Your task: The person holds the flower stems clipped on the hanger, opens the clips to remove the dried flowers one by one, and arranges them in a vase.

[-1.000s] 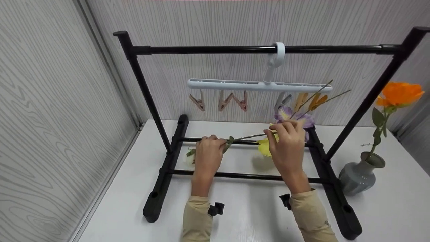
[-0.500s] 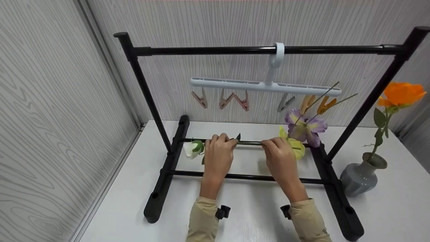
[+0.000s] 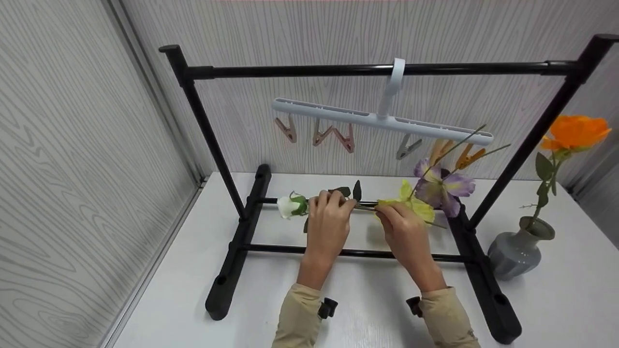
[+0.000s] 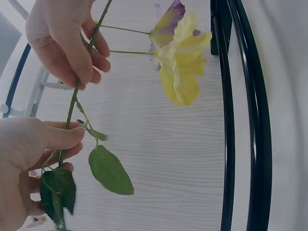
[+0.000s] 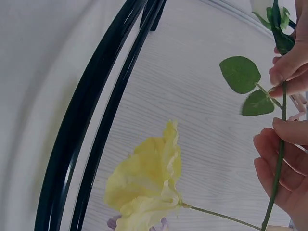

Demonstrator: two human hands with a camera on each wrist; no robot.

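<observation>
Two hands held one artificial white rose (image 3: 288, 206) at frame centre, above the table (image 3: 367, 299): the left hand (image 3: 329, 222) pinched the stem (image 4: 72, 107) near the leaves, the right hand (image 3: 404, 231) curled round it further along. Judged light, thin and bendable — best gripped on the bare stem, not the soft bloom. White bud, green stem, dark leaves — beside the yellow flower (image 3: 416, 205).
</observation>
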